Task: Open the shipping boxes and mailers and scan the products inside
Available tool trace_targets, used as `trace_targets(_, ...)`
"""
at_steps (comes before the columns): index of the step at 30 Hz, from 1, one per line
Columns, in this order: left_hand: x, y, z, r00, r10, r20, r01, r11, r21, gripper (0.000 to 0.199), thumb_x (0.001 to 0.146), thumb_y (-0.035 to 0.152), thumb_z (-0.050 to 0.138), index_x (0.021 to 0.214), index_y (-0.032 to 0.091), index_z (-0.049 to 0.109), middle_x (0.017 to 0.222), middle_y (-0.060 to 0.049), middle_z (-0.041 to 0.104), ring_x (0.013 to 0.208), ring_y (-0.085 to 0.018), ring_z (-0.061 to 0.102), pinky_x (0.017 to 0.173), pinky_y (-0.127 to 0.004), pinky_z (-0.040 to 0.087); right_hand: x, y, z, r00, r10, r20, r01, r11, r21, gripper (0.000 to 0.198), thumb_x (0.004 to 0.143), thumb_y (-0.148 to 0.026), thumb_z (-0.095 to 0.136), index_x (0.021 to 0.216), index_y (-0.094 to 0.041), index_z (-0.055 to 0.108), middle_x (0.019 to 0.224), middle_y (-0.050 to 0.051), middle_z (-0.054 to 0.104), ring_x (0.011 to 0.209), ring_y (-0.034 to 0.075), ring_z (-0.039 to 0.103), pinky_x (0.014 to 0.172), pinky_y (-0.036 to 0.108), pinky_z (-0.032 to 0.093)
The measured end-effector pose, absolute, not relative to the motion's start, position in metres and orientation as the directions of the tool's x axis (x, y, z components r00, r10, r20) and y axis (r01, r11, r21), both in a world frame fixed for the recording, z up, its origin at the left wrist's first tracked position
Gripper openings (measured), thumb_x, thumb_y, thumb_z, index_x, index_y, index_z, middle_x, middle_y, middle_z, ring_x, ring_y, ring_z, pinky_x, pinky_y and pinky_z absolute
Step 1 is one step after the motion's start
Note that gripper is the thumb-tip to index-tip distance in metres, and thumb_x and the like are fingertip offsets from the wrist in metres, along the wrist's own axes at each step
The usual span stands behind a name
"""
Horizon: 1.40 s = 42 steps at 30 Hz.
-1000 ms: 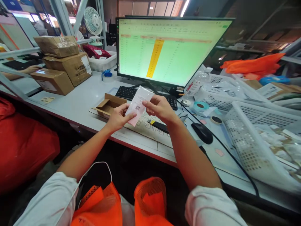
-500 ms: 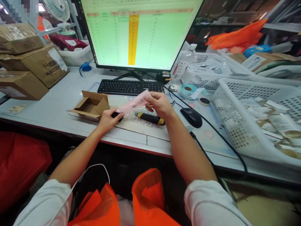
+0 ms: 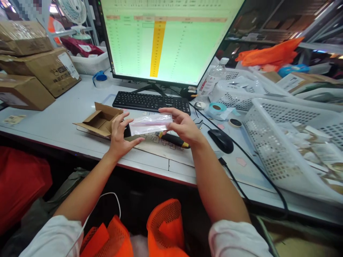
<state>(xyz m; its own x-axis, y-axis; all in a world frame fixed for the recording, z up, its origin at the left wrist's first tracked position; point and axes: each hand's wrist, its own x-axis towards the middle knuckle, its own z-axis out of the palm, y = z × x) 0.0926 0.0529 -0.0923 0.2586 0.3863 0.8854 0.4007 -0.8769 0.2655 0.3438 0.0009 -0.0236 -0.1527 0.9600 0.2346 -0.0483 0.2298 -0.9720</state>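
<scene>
Cluttered white desk point(image 3: 66, 117) under a big green spreadsheet monitor point(image 3: 171, 39). Just in front of the keyboard point(image 3: 151, 101), held level above the desk: small clear plastic bag point(image 3: 150, 124) with a pink strip along it, stretched lengthwise between both hands, probably to flatten it or bring its face up for reading. Left hand point(image 3: 119, 134) half spread, thumb and fingertips pinching the bag's left end. Right hand point(image 3: 182, 125) cupped over the right end, thumb beneath, fingers pressed together on top. Left of the keyboard, touching the left hand: small open cardboard box point(image 3: 100, 119), flaps up, ready to take something. Below the bag, lying flat: black-and-yellow knife point(image 3: 174, 140). Right of the keyboard: black mouse point(image 3: 221, 141), tape rolls point(image 3: 217, 109), white baskets point(image 3: 284, 142). No writing on the bag legible; monitor badge too blurred to read.
</scene>
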Motion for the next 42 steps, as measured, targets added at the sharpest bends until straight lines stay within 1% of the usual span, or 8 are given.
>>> trace_targets(4, 0.095, 0.052, -0.095, 0.278, 0.463, 0.842, 0.382, -0.857, 0.345, 0.065, 0.085, 0.055, 0.076, 0.135, 0.022, 0.051, 0.146, -0.016, 0.053, 0.136, -0.033, 0.050, 0.115, -0.051, 0.040, 0.341, 0.002, -0.026, -0.145, 0.958, 0.248, -0.002, 0.250, -0.968, 0.052, 0.068, -0.012, 0.067, 0.119, -0.023, 0.068, 0.103, 0.002, 0.069, 0.077, 0.015, 0.064, 0.062, 0.027, 0.062)
trace_targets(9, 0.092, 0.054, -0.101, 0.107, 0.685, 0.721, 0.264, -0.719, 0.643, 0.048, 0.095, 0.048, 0.063, 0.133, 0.019, 0.055, 0.129, -0.012, 0.064, 0.115, -0.024, 0.064, 0.099, -0.037, 0.052, 0.341, 0.004, -0.030, -0.116, 0.949, 0.292, 0.060, 0.301, -0.952, 0.052, 0.068, -0.012, 0.064, 0.118, -0.024, 0.068, 0.101, 0.001, 0.068, 0.075, 0.015, 0.062, 0.065, 0.029, 0.063)
trace_targets(15, 0.091, 0.057, -0.097, 0.141, 0.859, 0.491, 0.113, -0.507, 0.855, 0.029, 0.089, 0.044, 0.069, 0.098, 0.016, 0.072, 0.092, -0.006, 0.073, 0.082, -0.018, 0.067, 0.073, -0.026, 0.053, 0.341, 0.005, -0.032, -0.113, 0.951, 0.288, 0.065, 0.297, -0.953, 0.055, 0.067, -0.012, 0.063, 0.120, -0.026, 0.068, 0.097, 0.001, 0.067, 0.076, 0.016, 0.061, 0.063, 0.029, 0.061)
trace_targets(22, 0.091, 0.058, -0.093, 0.122, 0.865, 0.486, 0.029, -0.493, 0.870, 0.025, 0.083, 0.039, 0.074, 0.095, 0.017, 0.072, 0.091, -0.006, 0.074, 0.081, -0.017, 0.067, 0.075, -0.026, 0.054, 0.342, 0.005, -0.033, -0.098, 0.966, 0.238, 0.097, 0.248, -0.964, 0.067, 0.076, -0.029, 0.076, 0.140, -0.029, 0.055, 0.091, 0.002, 0.067, 0.076, 0.020, 0.064, 0.066, 0.035, 0.063)
trace_targets(24, 0.090, 0.059, -0.094, 0.118, 0.869, 0.480, 0.029, -0.486, 0.873, 0.027, 0.083, 0.040, 0.073, 0.097, 0.017, 0.073, 0.092, -0.006, 0.074, 0.082, -0.017, 0.067, 0.076, -0.027, 0.055, 0.343, 0.005, -0.033, -0.085, 0.972, 0.221, 0.095, 0.229, -0.969, 0.060, 0.079, -0.034, 0.077, 0.135, -0.028, 0.058, 0.091, 0.002, 0.067, 0.076, 0.019, 0.065, 0.066, 0.034, 0.062)
trace_targets(30, 0.089, 0.060, -0.095, 0.127, 0.885, 0.447, -0.033, -0.447, 0.894, 0.037, 0.080, 0.045, 0.077, 0.102, 0.016, 0.072, 0.087, -0.007, 0.072, 0.083, -0.019, 0.068, 0.075, -0.028, 0.055, 0.345, 0.008, -0.035, -0.027, 0.977, 0.209, 0.113, 0.211, -0.971, 0.028, 0.078, -0.040, 0.081, 0.092, -0.018, 0.069, 0.081, 0.003, 0.068, 0.070, 0.016, 0.062, 0.056, 0.027, 0.058)
trace_targets(35, 0.088, 0.057, -0.090, 0.166, 0.893, 0.418, -0.032, -0.419, 0.907, 0.038, 0.082, 0.050, 0.073, 0.098, 0.016, 0.073, 0.094, -0.008, 0.073, 0.087, -0.021, 0.068, 0.078, -0.029, 0.055, 0.346, 0.009, -0.036, 0.000, 0.962, 0.273, 0.107, 0.271, -0.957, 0.030, 0.077, -0.042, 0.083, 0.089, -0.019, 0.070, 0.080, 0.001, 0.067, 0.069, 0.015, 0.062, 0.056, 0.027, 0.059)
trace_targets(42, 0.087, 0.052, -0.086, 0.200, 0.896, 0.396, 0.049, -0.413, 0.909, 0.032, 0.083, 0.047, 0.070, 0.079, 0.015, 0.070, 0.073, -0.002, 0.065, 0.068, -0.015, 0.057, 0.065, -0.025, 0.047, 0.344, 0.007, -0.034, 0.015, 0.948, 0.318, 0.104, 0.314, -0.944, 0.032, 0.078, -0.046, 0.084, 0.088, -0.019, 0.070, 0.082, 0.003, 0.068, 0.069, 0.015, 0.062, 0.059, 0.028, 0.059)
